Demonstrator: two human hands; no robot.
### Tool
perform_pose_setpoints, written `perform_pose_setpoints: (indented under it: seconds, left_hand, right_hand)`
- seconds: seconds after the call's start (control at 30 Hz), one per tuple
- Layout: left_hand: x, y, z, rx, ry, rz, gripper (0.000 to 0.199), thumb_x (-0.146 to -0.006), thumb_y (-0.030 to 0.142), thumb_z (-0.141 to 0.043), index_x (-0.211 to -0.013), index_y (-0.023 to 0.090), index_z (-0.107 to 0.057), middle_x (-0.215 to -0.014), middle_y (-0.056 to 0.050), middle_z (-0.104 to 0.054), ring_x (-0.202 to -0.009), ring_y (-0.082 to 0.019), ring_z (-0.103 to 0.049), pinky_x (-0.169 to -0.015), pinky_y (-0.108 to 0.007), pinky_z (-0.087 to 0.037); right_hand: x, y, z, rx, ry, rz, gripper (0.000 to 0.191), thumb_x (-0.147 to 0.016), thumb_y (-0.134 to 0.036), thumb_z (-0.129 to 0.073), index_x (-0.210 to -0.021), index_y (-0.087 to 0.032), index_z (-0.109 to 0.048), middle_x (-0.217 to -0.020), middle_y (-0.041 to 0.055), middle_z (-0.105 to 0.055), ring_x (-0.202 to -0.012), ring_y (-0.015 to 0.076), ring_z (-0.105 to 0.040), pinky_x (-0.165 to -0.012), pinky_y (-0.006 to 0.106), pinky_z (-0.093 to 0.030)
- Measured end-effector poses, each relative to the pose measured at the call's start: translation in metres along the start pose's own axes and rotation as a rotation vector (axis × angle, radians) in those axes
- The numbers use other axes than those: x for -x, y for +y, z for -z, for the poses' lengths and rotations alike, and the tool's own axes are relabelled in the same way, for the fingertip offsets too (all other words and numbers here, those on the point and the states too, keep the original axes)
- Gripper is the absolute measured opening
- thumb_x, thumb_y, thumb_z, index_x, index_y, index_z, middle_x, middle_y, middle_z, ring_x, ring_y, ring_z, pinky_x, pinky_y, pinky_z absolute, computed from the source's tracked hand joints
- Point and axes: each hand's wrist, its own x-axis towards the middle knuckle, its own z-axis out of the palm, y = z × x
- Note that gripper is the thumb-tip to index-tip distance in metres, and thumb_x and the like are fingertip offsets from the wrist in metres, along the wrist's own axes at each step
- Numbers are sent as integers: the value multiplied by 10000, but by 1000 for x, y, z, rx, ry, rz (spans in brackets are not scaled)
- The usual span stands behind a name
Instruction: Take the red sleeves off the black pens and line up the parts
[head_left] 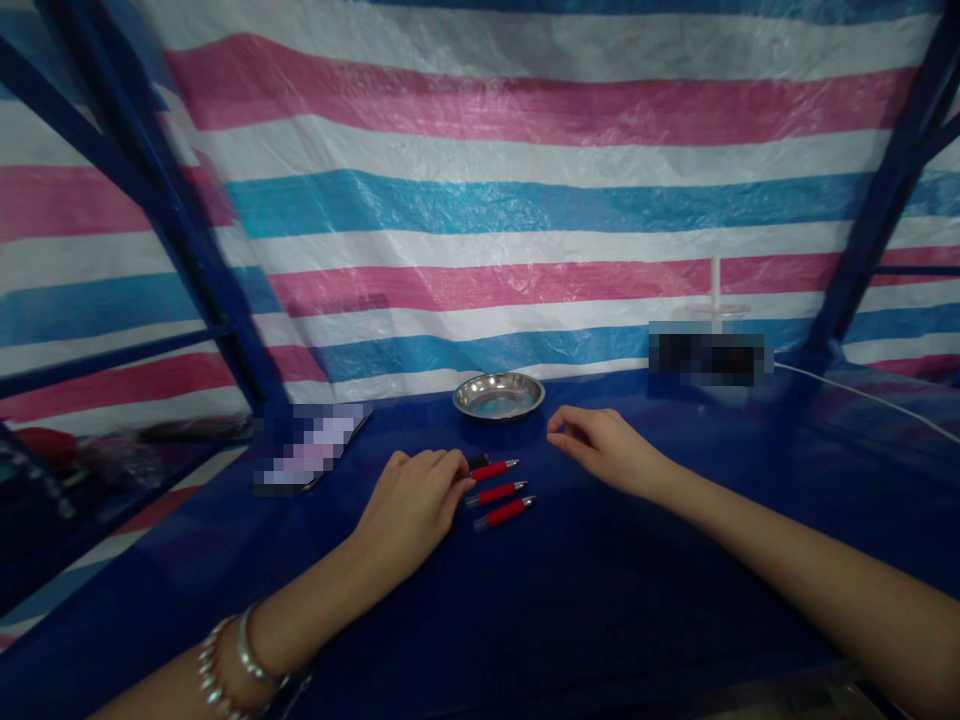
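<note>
Three red pens lie in a slanting stack on the blue table, their silver tips pointing right: the upper red pen [491, 470], the middle red pen [501, 494] and the lower red pen [505, 514]. My left hand [416, 505] has its fingers curled, with thumb and forefinger closed on the left end of the upper pen. Just above that pen, a short black piece [478, 461] shows, partly hidden by my fingers. My right hand [600, 445] hovers to the right of the pens, fingers curled and thumb close to the forefinger, with nothing visible in them.
A shallow metal dish [499, 398] stands behind the pens. A phone-like slab [315, 450], blurred, lies at the left. At the back right are a cup with a straw [715, 290] and a blurred dark object. Blue posts and striped sheeting [525, 210] enclose the table [637, 590].
</note>
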Motion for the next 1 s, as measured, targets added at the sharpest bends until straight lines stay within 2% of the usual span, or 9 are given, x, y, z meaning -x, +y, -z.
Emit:
perform_pose_setpoints:
  seconds: [0.2, 0.37, 0.6, 0.8, 1.0]
  left_hand:
    - [2, 0, 2, -84, -75, 56, 103, -871, 192, -432, -849, 152, -524, -795, -53, -603, -763, -232, -551, -618, -318, -313]
    - [1, -2, 1, -97, -128, 95, 106, -866, 208, -452, -842, 152, -539, -799, -47, -608, -761, -227, -552, -619, -309, -294]
    - [0, -5, -2, -45, -119, 45, 108, -863, 240, -478, -842, 160, -548, -821, -35, -600, -801, -227, -540, -621, -315, -243]
    - [-2, -8, -3, -30, -55, 22, 196, -897, 269, -384, -827, 171, -539, -770, -16, -583, -759, -211, -536, -609, -310, -222]
    - [-2, -14, -6, -68, -8, 74, 99, -856, 202, -426, -908, 170, -504, -809, -18, -546, -751, -205, -524, -620, -304, -230]
  right_hand:
    - [-2, 13, 0, 242, -2, -78, 181, -777, -264, -476, -900, -166, -567, -817, 71, -583, -725, 158, -542, -665, 269, -380]
    - [-2, 19, -2, 394, -46, -144, 260, -747, -274, -525, -972, -151, -574, -889, 94, -578, -897, 207, -522, -758, 295, -384]
    - [-4, 27, -5, 405, -116, -217, 255, -737, -236, -533, -958, -135, -611, -882, 113, -615, -869, 233, -549, -745, 321, -394]
    - [-7, 31, -6, 361, -160, -207, 222, -711, -168, -546, -910, -143, -641, -831, 90, -641, -794, 200, -579, -703, 285, -406]
    - [-7, 26, -6, 323, -170, -203, 200, -697, -131, -537, -856, -140, -659, -809, 84, -649, -768, 186, -588, -674, 260, -411]
